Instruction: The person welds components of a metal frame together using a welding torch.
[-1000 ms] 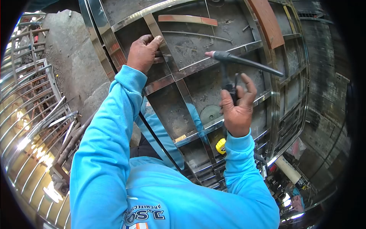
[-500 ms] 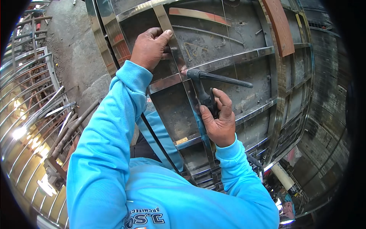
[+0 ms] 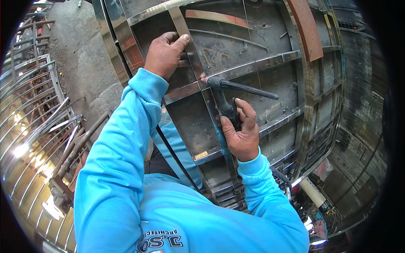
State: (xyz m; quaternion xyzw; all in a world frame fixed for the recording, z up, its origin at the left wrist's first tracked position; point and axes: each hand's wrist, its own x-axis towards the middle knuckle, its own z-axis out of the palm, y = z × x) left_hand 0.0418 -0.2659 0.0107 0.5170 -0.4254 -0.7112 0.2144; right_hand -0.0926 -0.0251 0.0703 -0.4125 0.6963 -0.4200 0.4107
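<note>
My right hand (image 3: pixel 244 137) is closed round the handle of a black TIG welding torch (image 3: pixel 217 84), whose long back cap points right. The torch's pinkish nozzle (image 3: pixel 204 79) sits at a joint where shiny metal bars meet. Beyond the joint, my left hand (image 3: pixel 163 55) grips a flat metal bar (image 3: pixel 180 23), the thumb on top and the other fingers curled beneath its edge. Both belong to a large metal frame (image 3: pixel 270 63) of crossing bars. No arc or glow shows at the nozzle.
A reddish-brown board (image 3: pixel 306 31) lies across the frame's upper right. A red-and-tan strip (image 3: pixel 217 17) and a thin rod (image 3: pixel 230 37) lie within the frame. Curved metal bars (image 3: pixel 31 126) stand on the left, beside the concrete floor (image 3: pixel 90 46). A pale cylinder (image 3: pixel 310 194) is at lower right.
</note>
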